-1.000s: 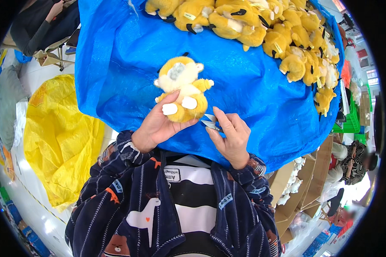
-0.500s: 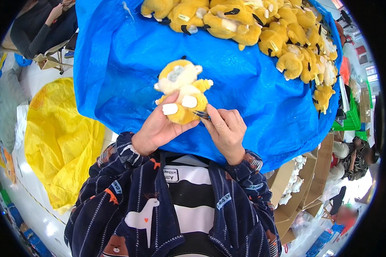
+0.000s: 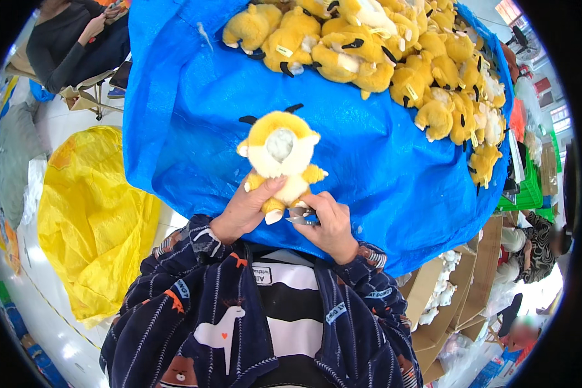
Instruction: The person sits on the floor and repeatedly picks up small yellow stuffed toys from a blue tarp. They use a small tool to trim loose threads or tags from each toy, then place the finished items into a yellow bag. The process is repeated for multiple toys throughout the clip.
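- The left hand point(image 3: 244, 212) is grasping a fluffy, round-headed plush toy point(image 3: 291, 169), near centre over wrinkled blue sheeting point(image 3: 194, 139).
- The right hand point(image 3: 333, 227) is pinching pointed metal snips point(image 3: 301, 212).
- Furry yellow toys point(image 3: 436, 77) are lying heaped far right.

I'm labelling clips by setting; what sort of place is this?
Probably a toy workshop or small factory: many similar yellow plush toys are heaped on a blue sheet, cardboard boxes hold small white items, and the left hand holds another toy.
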`<state>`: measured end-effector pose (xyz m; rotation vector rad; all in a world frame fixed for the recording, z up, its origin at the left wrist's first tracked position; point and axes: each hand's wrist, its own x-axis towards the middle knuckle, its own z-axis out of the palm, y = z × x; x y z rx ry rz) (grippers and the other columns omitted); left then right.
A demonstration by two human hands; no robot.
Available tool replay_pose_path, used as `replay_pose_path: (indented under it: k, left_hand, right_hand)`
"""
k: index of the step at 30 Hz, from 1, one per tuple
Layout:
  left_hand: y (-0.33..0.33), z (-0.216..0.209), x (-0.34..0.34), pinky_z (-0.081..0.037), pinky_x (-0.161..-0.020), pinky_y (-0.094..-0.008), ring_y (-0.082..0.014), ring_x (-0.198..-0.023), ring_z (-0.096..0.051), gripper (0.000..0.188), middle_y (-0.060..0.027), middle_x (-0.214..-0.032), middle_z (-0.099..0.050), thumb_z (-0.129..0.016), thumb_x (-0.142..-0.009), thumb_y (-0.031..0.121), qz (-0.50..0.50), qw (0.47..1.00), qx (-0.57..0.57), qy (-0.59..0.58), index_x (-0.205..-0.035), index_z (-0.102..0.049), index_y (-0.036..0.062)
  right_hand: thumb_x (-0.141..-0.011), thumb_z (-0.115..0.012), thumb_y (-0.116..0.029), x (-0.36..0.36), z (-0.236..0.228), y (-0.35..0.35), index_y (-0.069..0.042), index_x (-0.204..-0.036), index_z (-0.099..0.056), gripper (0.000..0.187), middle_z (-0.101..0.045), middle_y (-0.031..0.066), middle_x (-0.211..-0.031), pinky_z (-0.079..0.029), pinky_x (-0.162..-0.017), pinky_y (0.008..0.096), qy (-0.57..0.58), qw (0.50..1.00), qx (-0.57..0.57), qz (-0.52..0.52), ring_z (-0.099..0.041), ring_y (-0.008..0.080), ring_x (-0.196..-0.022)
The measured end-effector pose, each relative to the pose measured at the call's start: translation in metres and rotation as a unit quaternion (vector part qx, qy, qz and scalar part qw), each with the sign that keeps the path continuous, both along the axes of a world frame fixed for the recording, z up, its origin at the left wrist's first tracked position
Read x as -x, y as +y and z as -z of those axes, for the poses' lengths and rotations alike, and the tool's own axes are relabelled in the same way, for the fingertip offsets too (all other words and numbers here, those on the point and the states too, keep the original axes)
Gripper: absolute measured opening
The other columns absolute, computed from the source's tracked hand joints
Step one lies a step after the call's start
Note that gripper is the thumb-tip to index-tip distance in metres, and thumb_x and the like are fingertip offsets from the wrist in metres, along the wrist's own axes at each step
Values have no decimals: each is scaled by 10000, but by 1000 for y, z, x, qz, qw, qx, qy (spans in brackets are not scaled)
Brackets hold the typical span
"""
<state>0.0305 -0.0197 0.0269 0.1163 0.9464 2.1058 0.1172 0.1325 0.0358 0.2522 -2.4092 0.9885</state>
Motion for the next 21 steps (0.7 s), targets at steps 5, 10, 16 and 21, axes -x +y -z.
replay_pose_path:
  k: [5, 10, 16, 21]
  left_hand:
    - [-6, 8, 4, -437, -894, -287, -154, -1065, -526, 416, -77, -1171, -532, -584, -870, 129, -24, 993, 46, 109, -1242, -425, 31]
    - [-21, 34, 7, -443, -890, -287, -156, -1045, -541, 445, -91, -1160, -548, -653, -817, 90, -15, 960, 158, 232, -1208, -462, 1]
    - [-22, 11, -2, -431, -904, -302, -160, -1066, -538, 454, -98, -1154, -558, -671, -788, 73, 40, 942, 143, 301, -1190, -476, -1]
    - [-53, 6, 3, -457, -865, -311, -202, -1020, -582, 445, -115, -1077, -601, -733, -723, 120, 13, 876, 265, 402, -1112, -547, 8]
  right_hand:
    - [-664, -748, -87, -6, 6, -6, -40, -886, -585, 280, -582, 90, -709, -462, -513, 270, -109, 979, 175, 0, -592, 164, -572]
    - [-709, -720, -77, 5, -23, 19, -7, -985, -575, 320, -592, 28, -810, -409, -510, 189, -101, 964, 233, 76, -508, 46, -575]
    - [-811, -633, -117, 34, -29, -4, 17, -978, -576, 221, -576, 26, -753, -404, -522, 224, -106, 932, 345, 35, -476, 46, -595]
    - [-839, -619, -147, 37, -27, -13, 7, -839, -595, 156, -560, 19, -632, -416, -534, 230, -138, 921, 363, 36, -486, 41, -604]
